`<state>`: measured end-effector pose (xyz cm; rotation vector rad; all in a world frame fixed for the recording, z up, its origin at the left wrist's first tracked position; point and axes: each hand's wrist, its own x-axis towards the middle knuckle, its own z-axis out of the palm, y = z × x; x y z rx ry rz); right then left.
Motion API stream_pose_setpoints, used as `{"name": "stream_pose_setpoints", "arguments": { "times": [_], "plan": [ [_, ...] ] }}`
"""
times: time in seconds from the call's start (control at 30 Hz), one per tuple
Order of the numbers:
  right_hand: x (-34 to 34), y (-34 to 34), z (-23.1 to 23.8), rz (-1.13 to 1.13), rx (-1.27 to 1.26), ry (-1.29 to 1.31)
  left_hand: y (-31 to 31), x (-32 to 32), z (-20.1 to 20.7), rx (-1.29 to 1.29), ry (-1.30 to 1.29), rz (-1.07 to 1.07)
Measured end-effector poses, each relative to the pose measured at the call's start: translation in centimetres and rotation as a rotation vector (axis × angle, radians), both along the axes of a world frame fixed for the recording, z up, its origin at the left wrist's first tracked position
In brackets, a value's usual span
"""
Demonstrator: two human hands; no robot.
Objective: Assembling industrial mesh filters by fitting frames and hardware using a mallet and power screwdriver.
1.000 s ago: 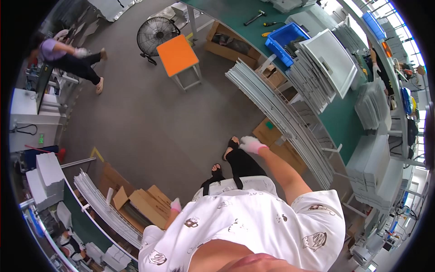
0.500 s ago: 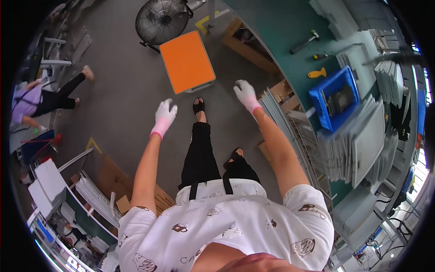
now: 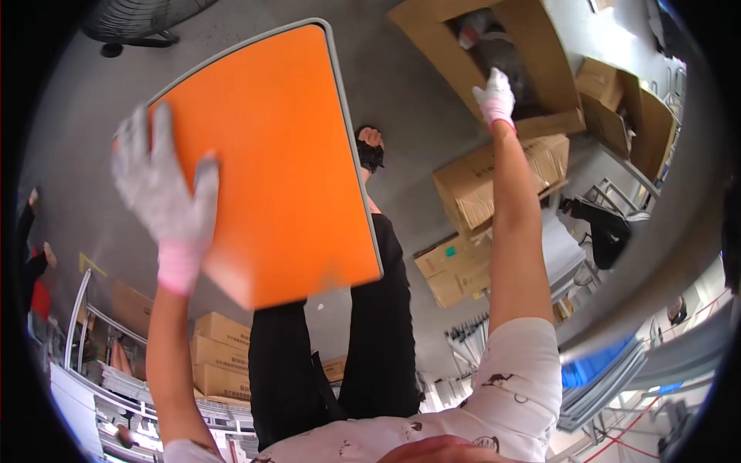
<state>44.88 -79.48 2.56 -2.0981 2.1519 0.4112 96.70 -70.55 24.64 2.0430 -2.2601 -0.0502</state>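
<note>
In the head view, the left hand [image 3: 166, 181] is spread across the left side of an orange stool [image 3: 289, 170], which lies mostly between the two hands. The right hand [image 3: 496, 99], unclenched, is over an open carton [image 3: 552, 54]; whether they touch cannot be told. Beyond the left hand stands a fan [image 3: 147, 19]; another carton [image 3: 467, 189] lies nearer the body than the right.

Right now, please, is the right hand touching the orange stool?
No, the right hand shows against the open cardboard box, apart from the orange stool.
</note>
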Motion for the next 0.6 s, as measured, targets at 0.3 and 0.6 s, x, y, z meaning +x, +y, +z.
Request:
{"name": "stream_pose_setpoints", "arguments": {
  "times": [0.3, 0.6],
  "plan": [
    [-3.2, -3.4, -9.6, -0.173, 0.141, 0.074, -0.1, 1.4, 1.0, 0.112, 0.022, -0.052],
    [1.1, -4.6, -5.5, -0.306, 0.164, 0.050, -0.1, 1.0, 0.9, 0.169, -0.007, -0.067]
  ]
}}
